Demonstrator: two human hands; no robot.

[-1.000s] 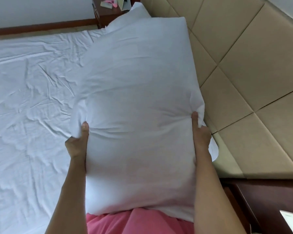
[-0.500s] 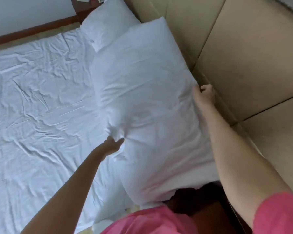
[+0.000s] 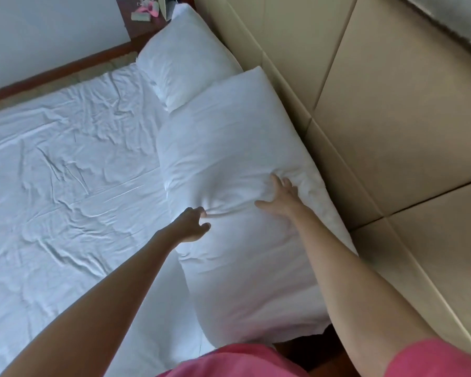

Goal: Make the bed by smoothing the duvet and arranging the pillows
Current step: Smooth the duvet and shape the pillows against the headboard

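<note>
My left hand (image 3: 192,223) is at the near pillow's (image 3: 237,148) left edge, fingers curled and pinching a small fold of its cover, with creases running from the pinch toward 2 o'clock. My right hand (image 3: 282,195) lies flat on top of the same pillow, fingers spread and pressed into the fabric, which bunches up just beyond the fingertips. The hands are near each other but apart.

The near pillow lies lengthwise on the bed at the head end, its right side against the tan padded headboard (image 3: 378,110). Its near end reaches down toward 6 o'clock, by my pink shirt (image 3: 229,360). A second pillow (image 3: 182,61) sits at 12 o'clock from the first, touching its far end and also beside the headboard.

The white duvet (image 3: 65,164) covers the rest of the bed out toward 9 o'clock and is full of wrinkles and fold lines. A dark wooden table (image 3: 144,25) stands at 11 o'clock past the far pillow, with some small pink things on it that I cannot make out.
</note>
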